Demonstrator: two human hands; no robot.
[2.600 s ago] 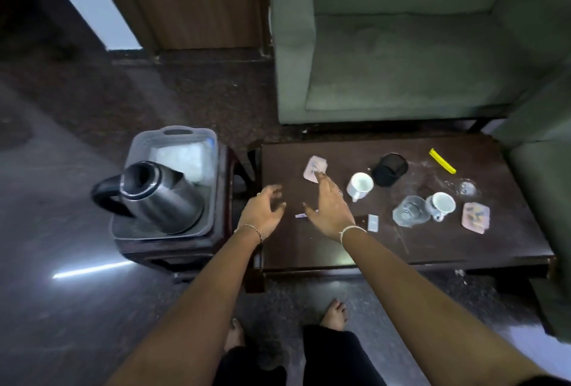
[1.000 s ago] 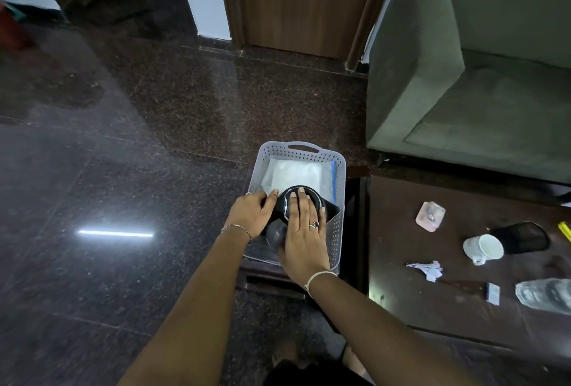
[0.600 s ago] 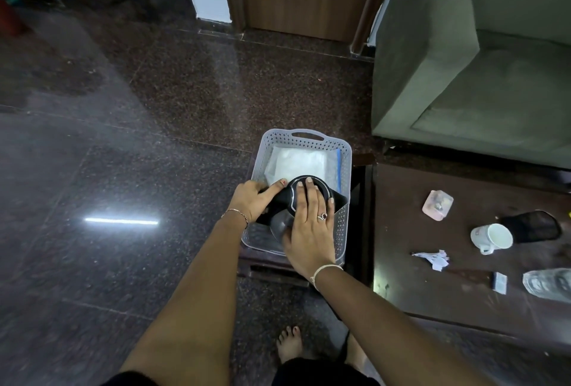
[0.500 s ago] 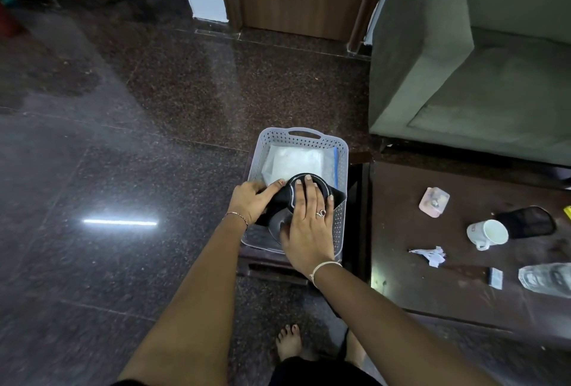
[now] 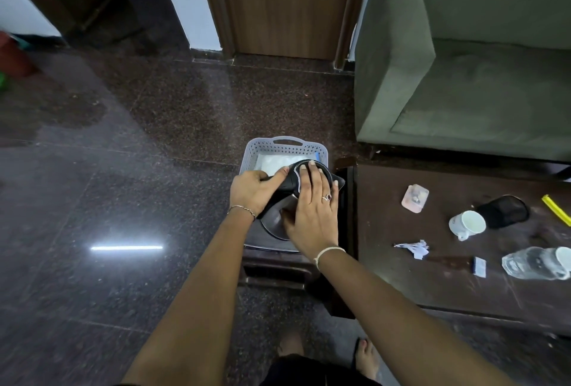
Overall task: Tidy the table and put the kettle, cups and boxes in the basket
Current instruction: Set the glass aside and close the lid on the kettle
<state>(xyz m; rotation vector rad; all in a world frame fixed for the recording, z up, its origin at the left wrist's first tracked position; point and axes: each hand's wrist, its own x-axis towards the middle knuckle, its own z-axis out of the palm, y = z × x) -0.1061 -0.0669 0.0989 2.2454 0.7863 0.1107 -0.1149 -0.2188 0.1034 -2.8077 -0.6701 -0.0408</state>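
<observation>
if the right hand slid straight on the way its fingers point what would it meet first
The right hand lies flat on the kettle lid, fingers pointing away from the person. Going on, it would likely pass the lid's far edge and meet the basket far wall with the handle; depth is unclear.

Grey perforated plastic basket (image 5: 285, 148); black-lidded steel kettle (image 5: 278, 222); white ceramic cup (image 5: 467, 224); my dark brown wooden surface (image 5: 448, 287); yellow strip (image 5: 556, 209).
</observation>
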